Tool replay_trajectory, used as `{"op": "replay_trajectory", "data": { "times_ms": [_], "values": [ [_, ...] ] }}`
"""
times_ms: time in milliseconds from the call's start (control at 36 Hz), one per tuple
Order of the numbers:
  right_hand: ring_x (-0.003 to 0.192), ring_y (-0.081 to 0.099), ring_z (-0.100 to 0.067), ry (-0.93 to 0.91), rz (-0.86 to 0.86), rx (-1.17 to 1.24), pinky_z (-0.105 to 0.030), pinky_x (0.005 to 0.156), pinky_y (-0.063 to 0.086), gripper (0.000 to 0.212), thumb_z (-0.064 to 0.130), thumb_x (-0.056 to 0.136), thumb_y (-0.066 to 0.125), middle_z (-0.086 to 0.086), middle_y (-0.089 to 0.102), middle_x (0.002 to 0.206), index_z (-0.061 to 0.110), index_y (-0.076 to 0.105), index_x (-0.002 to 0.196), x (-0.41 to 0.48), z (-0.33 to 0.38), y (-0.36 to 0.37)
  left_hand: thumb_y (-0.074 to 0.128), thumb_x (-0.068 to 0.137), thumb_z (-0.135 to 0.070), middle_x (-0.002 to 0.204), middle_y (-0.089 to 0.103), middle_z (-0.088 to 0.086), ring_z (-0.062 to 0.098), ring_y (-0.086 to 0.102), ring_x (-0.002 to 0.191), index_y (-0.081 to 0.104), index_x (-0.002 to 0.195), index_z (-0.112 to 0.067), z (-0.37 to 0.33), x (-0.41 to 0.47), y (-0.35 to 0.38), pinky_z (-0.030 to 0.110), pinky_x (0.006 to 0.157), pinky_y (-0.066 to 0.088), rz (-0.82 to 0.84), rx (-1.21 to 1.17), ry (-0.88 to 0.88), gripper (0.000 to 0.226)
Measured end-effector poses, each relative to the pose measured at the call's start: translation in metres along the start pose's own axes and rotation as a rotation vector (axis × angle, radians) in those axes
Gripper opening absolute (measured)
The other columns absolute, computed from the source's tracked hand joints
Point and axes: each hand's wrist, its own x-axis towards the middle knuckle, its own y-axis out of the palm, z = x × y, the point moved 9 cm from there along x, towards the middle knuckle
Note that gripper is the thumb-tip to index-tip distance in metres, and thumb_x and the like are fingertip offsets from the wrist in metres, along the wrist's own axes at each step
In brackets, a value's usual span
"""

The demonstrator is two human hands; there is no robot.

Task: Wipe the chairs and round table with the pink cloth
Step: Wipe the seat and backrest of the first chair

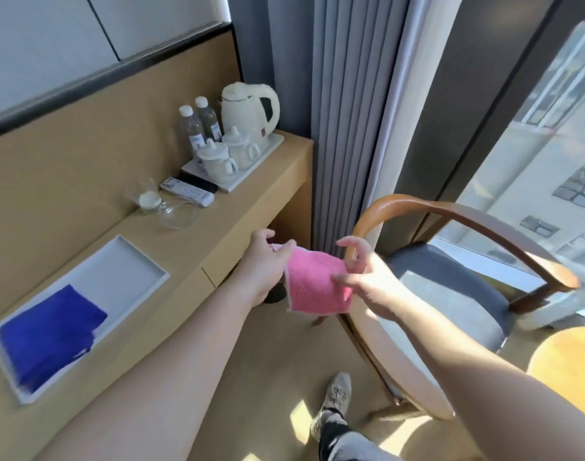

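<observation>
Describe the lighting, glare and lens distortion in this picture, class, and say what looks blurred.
Head view: strong sunlight from the window at right washes out the chair seat and round table; sun patches fall on the floor; the wide lens bends the desk edge and curtain; the blue cloth looks smeared; the pink cloth stays fairly sharp.

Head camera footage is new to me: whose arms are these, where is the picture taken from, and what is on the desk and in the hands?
There is no machine here. One wide-angle camera sits on a person's head and looks down, so the two arms are that person's own. The left hand and right hand hold a pink cloth stretched between them in the air.

On the wooden desk lie a white tray with a folded blue cloth, glassware, remote controls, and a second tray with a kettle, two bottles and two lidded cups. To the right stands a wooden chair with a grey seat.
</observation>
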Motion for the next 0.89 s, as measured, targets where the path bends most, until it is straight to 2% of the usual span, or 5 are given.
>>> {"op": "replay_trajectory", "data": {
  "times_ms": [139, 278, 417, 611, 889],
  "values": [
    [0.107, 0.064, -0.017, -0.083, -0.018, -0.078, -0.033, 0.084, 0.057, 0.044, -0.001, 0.081, 0.072, -0.004, 0.062, 0.119, 0.02, 0.062, 0.119, -0.042, -0.002, -0.006, 0.086, 0.064, -0.015, 0.115, 0.047, -0.005, 0.012, 0.053, 0.104, 0.03, 0.136, -0.038, 0.014, -0.049, 0.031, 0.038, 0.096, 0.046, 0.168, 0.13, -0.002, 0.095],
    [0.111, 0.06, -0.016, -0.006, -0.12, -0.432, -0.033, 0.085, 0.057, 0.058, -0.003, 0.081, 0.069, -0.001, 0.06, 0.123, 0.015, 0.057, 0.135, -0.069, -0.016, -0.039, 0.075, 0.075, -0.007, 0.121, 0.052, -0.004, 0.017, 0.057, 0.105, 0.053, 0.121, -0.03, 0.01, -0.075, 0.071, 0.031, 0.082, 0.055, 0.146, 0.415, 0.15, 0.055],
    [0.093, 0.059, -0.009, -0.031, -0.108, -0.758, -0.021, 0.077, 0.048, 0.029, 0.012, 0.086, 0.07, 0.009, 0.06, 0.096, 0.025, 0.067, 0.112, -0.084, -0.029, -0.071, 0.066, 0.087, -0.015, 0.092, 0.064, -0.014, 0.001, 0.06, 0.085, 0.066, 0.098, -0.03, 0.025, -0.078, 0.113, 0.012, 0.064, 0.044, 0.145, 0.459, 0.144, 0.018],
    [0.085, 0.059, -0.011, 0.06, -0.034, -0.8, -0.024, 0.073, 0.048, 0.009, 0.019, 0.085, 0.071, 0.006, 0.061, 0.093, 0.023, 0.063, 0.085, -0.093, -0.079, -0.137, 0.058, 0.092, -0.028, 0.098, 0.061, -0.009, 0.013, 0.06, 0.092, 0.062, 0.105, -0.032, 0.057, -0.068, 0.183, 0.027, 0.086, 0.05, 0.092, 0.645, 0.057, 0.014],
    [0.089, 0.06, -0.017, 0.273, 0.138, -0.723, -0.023, 0.073, 0.042, 0.036, 0.023, 0.093, 0.056, -0.002, 0.063, 0.104, 0.022, 0.049, 0.128, -0.104, -0.197, -0.189, 0.057, 0.091, -0.02, 0.08, 0.058, -0.01, -0.008, 0.057, 0.06, 0.054, 0.096, -0.024, 0.166, -0.074, 0.27, 0.006, 0.052, 0.037, 0.04, 0.425, -0.143, 0.007]
  ]
}}
